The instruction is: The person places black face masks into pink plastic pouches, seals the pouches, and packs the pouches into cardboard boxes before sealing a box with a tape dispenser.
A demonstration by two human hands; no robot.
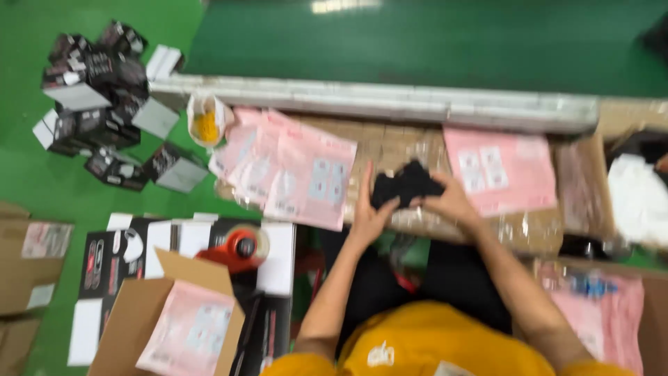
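Black cloth (407, 182) sits bunched on the table (390, 150), btwn two stacks of pink mailer bags (292, 170). Risk, imo: it could slide off the near table edge, since it's loose and only pinched at its lower side. Left hand (367, 212) w/ fingers up along its left edge, gripping; right hand (449, 200) curled over its right side, gripping too. Frame's blurry.

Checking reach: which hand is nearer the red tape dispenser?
Left. The left hand holds the black item on the near side of the dispenser, which lies lower left of it. The right hand is on the item's far side.
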